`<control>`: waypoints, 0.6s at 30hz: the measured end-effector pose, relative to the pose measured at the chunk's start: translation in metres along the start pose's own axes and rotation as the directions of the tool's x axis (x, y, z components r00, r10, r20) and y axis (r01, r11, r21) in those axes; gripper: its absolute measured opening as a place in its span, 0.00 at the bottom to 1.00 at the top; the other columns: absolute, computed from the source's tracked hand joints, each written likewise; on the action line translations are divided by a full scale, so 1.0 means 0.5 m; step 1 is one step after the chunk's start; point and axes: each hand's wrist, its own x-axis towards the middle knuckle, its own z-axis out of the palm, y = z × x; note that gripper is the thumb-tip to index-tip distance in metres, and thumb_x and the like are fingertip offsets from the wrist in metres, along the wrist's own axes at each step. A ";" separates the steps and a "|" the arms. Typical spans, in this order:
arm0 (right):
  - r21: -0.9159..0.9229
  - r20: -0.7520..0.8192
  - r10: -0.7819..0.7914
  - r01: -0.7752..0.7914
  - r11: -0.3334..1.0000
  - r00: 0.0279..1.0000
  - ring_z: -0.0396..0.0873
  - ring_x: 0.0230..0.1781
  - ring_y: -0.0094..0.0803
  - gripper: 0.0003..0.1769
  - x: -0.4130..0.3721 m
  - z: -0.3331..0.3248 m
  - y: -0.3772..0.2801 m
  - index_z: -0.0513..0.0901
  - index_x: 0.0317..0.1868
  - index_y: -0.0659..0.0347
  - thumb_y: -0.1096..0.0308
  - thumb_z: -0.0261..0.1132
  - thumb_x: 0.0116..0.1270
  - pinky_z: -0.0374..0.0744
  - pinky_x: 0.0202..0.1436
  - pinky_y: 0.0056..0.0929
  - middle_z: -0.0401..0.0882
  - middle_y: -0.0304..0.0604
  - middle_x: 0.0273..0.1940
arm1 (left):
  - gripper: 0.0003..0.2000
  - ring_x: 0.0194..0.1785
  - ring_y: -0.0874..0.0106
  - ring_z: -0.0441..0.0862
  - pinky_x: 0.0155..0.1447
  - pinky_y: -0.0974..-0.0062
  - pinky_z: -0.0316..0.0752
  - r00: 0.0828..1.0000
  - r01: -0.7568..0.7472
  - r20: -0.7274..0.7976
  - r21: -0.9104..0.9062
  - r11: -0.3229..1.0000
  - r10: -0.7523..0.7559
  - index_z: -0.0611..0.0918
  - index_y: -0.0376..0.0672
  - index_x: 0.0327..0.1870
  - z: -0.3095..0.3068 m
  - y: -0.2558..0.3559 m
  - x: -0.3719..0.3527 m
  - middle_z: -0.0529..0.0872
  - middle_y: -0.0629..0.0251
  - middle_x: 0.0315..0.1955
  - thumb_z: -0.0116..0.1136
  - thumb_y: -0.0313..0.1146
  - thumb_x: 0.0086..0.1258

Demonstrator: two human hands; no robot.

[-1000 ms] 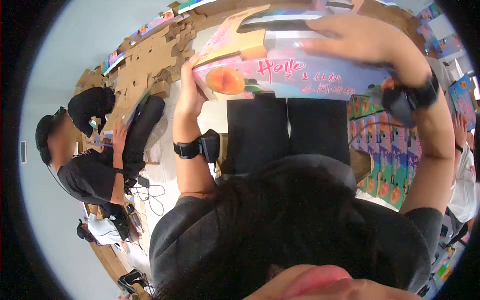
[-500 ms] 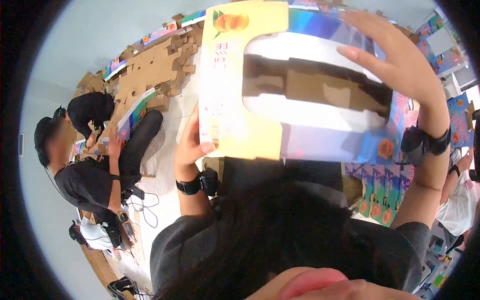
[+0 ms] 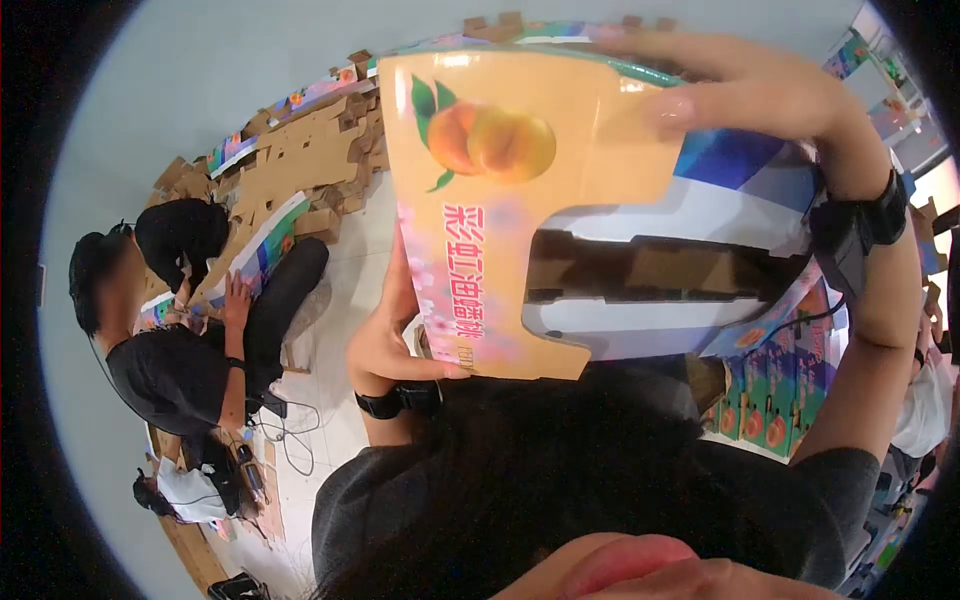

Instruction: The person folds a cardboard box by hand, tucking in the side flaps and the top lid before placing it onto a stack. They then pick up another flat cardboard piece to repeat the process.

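A peach carton is held up close in front of my chest. Its orange-yellow end panel shows two peaches with leaves and pink lettering, and a wide cut-out opens onto the brown interior. My left hand grips the lower left edge, thumb on the front face and the other fingers hidden behind. At the upper right, my right hand lies over the top edge, its thumb against the printed panel and its fingertips blurred. Black straps with small devices sit on both wrists.
Flattened brown cardboard and printed sheets cover the floor at the left. A person in black sits there, with others close by. Cables lie on the floor. Several peach-printed cartons stand behind my right arm.
The carton has turned and tilted, so its peach panel now faces me more fully. Its lower left corner has dropped, and my left hand has moved down with it.
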 end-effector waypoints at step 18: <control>-0.363 -0.241 -0.151 0.055 0.930 0.959 0.76 0.60 0.45 0.50 -0.112 0.060 -0.148 0.68 0.72 0.66 0.49 0.78 0.55 0.73 0.64 0.39 0.76 0.57 0.62 | 0.65 0.77 0.67 0.61 0.77 0.65 0.55 0.996 0.080 -0.020 -0.100 0.992 -0.082 0.49 0.37 0.80 -0.001 -0.001 -0.046 0.64 0.57 0.75 0.84 0.23 0.39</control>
